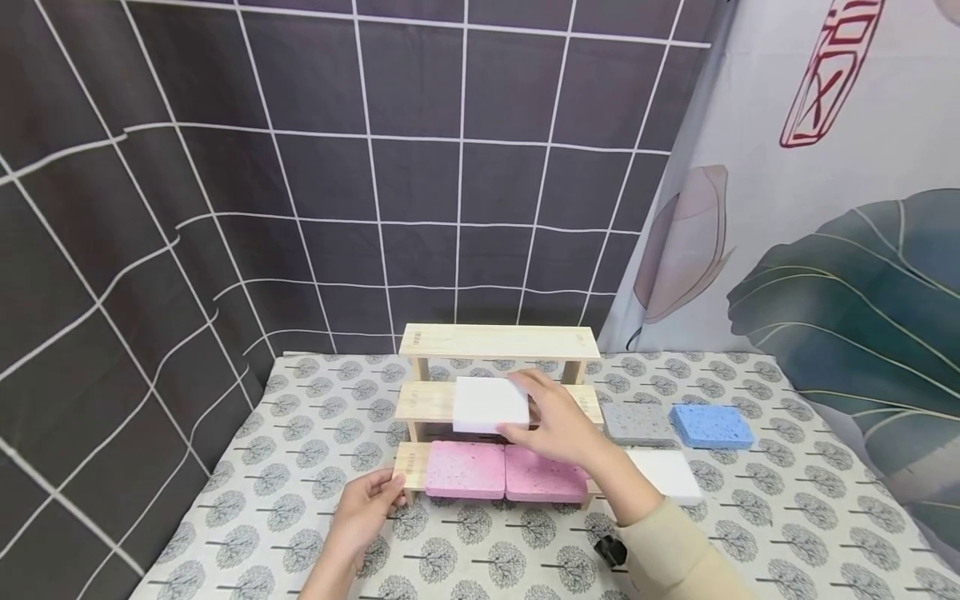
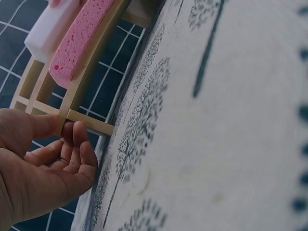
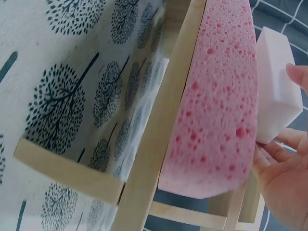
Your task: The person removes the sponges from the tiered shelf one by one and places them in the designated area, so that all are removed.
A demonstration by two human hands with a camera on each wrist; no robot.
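A three-tier wooden shelf (image 1: 495, 340) stands on the table. Two pink sponges (image 1: 467, 470) lie side by side on its lowest tier. My left hand (image 1: 363, 510) pinches the left end of that tier between thumb and fingers; the left wrist view shows the grip on the wood. With my right hand (image 1: 558, 421) I hold a white sponge block (image 1: 491, 403) by its right side, at the middle tier. Whether the block rests on the tier or hovers over it, I cannot tell. In the right wrist view a pink sponge (image 3: 216, 106) covers part of the scene before the white block (image 3: 278, 86).
Right of the shelf lie a grey sponge (image 1: 639, 424), a blue sponge (image 1: 712, 426) and another white block (image 1: 667, 473), partly behind my right forearm. A small black object (image 1: 611, 550) sits by the sleeve. Behind the table hangs a dark grid-patterned cloth (image 1: 420, 183).
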